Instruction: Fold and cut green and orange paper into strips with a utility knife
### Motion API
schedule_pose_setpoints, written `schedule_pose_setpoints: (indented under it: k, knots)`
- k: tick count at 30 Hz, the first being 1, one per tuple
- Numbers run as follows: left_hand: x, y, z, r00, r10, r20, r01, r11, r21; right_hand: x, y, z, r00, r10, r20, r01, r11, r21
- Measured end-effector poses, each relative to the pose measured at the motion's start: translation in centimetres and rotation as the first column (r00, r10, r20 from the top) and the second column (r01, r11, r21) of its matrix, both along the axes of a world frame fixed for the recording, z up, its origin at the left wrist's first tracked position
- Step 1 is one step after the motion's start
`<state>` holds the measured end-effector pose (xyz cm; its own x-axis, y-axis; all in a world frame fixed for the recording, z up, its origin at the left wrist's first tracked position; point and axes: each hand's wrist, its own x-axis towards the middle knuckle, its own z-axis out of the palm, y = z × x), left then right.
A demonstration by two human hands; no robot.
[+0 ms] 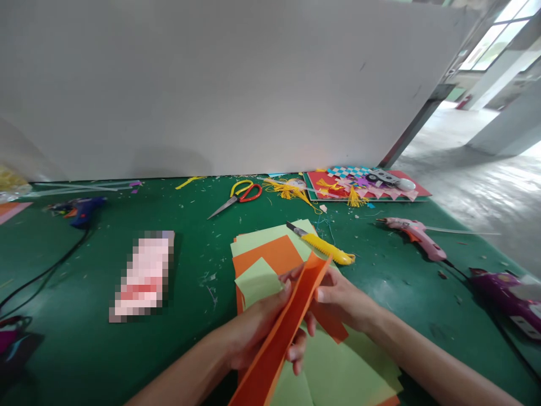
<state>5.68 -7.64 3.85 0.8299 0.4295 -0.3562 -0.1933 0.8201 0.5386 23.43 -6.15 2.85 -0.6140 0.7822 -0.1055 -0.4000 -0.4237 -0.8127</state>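
A long strip of orange paper [287,327], folded lengthwise into a trough shape, is held up at a slant between both hands. My left hand [266,321] is closed around its left side, with some fingers showing beneath it. On the strip's right edge, near the upper end, my right hand [338,296] pinches with thumb and fingers. Below the hands lie light green paper sheets [338,366] and an orange sheet [268,254], stacked unevenly. A yellow utility knife [325,246] rests across the top of the stack, its blade pointing up-left.
Scissors [239,197] with yellow and red handles lie beyond the stack. A pink glue gun [416,234] and a purple device [511,299] are at right, a blue glue gun [84,211] at left. Yellow tassels [289,189] and a red board [422,183] with scraps line the white panel [211,84].
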Motion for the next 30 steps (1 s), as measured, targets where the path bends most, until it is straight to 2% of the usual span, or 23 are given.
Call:
schedule_pose_setpoints:
  k: [3,7,11,15,19,25,27,30]
  knots:
    - [-0.1,-0.2,0.1,0.995,-0.024,-0.099,0.028,0.999,0.042,0.0,0.0,-0.3,1.000,-0.013,0.000,0.013,1.000,-0.016]
    - [-0.2,-0.4,-0.1,0.968,0.093,-0.235,-0.078,0.994,0.072,0.3,-0.1,-0.4,0.982,-0.160,0.100,0.163,0.986,-0.028]
    - [-0.2,-0.3,0.2,0.974,0.127,-0.188,-0.126,0.992,0.019,0.6,0.0,-0.1,0.952,-0.250,0.176,0.256,0.967,-0.013]
    - [0.0,-0.5,0.2,0.957,0.225,-0.183,-0.202,0.970,0.135,0.4,-0.1,0.1,0.931,-0.286,0.226,0.298,0.954,-0.020]
    - [0.2,-1.0,-0.3,0.929,0.266,-0.258,-0.229,0.960,0.164,0.0,-0.3,0.2,0.914,-0.344,0.215,0.354,0.935,-0.011]
    - [0.3,-1.0,-0.8,0.834,0.368,-0.411,-0.305,0.928,0.212,0.1,-0.5,0.0,0.911,-0.330,0.249,0.353,0.934,-0.052]
    - [0.3,-0.8,-0.7,0.847,0.373,-0.379,-0.307,0.925,0.224,0.2,-0.6,-0.2,0.934,-0.268,0.238,0.296,0.951,-0.093]
    - [0.6,-0.8,-0.4,0.911,0.295,-0.289,-0.247,0.950,0.191,0.1,-0.7,-0.4,0.938,-0.231,0.259,0.268,0.957,-0.115]
